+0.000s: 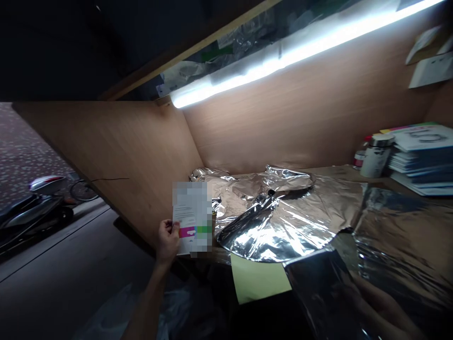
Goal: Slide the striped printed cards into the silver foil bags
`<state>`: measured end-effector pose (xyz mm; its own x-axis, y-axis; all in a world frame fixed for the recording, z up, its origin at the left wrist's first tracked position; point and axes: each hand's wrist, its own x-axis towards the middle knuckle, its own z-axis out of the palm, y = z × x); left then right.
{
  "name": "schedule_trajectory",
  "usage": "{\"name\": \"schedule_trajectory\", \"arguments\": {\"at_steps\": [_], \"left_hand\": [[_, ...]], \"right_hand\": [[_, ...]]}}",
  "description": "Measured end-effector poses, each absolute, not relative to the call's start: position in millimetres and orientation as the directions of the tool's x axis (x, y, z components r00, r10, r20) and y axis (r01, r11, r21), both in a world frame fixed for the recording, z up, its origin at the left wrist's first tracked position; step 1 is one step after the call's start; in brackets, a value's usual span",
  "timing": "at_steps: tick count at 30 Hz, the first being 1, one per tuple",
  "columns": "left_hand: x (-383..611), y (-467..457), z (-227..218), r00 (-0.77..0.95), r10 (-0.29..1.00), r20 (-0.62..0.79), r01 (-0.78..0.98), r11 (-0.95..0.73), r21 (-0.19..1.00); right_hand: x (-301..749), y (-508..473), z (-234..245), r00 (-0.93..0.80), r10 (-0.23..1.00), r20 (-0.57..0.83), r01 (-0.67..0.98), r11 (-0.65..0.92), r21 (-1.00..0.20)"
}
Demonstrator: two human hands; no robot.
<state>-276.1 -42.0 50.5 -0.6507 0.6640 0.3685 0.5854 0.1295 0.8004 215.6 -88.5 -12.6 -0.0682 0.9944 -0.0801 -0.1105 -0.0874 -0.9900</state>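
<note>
My left hand [169,238] pinches the left edge of a white printed leaflet [184,215] with a pink and green band, holding it upright by the wooden side panel. Part of the leaflet is blurred out. At the lower right, my right hand [377,302] is closed on a dark, shiny foil bag [318,283]; its fingertips are dim and partly hidden. Crumpled silver foil bags [279,231] lie spread over the tabletop between my hands. A pale yellow-green sheet of paper [260,281] hangs over the front edge beneath them.
More foil [406,231] covers the right side. Behind it stand a white bottle [377,156], a small red-capped bottle [359,159] and a stack of booklets [421,160]. A bright tube light [283,61] runs overhead. Beyond the side panel [141,165] a motorcycle [38,203] is parked.
</note>
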Motion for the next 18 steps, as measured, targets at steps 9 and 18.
{"name": "schedule_trajectory", "arguments": {"at_steps": [9, 18], "left_hand": [[-67, -93, 37, 0.043, 0.998, 0.035, 0.066, -0.038, 0.997], [-17, -55, 9, -0.103, 0.993, 0.063, 0.141, -0.048, 0.989]], "right_hand": [[136, -27, 24, -0.209, 0.978, -0.014, -0.621, -0.144, -0.770], [220, -39, 15, -0.166, 0.986, 0.032, -0.456, -0.048, -0.888]]}}
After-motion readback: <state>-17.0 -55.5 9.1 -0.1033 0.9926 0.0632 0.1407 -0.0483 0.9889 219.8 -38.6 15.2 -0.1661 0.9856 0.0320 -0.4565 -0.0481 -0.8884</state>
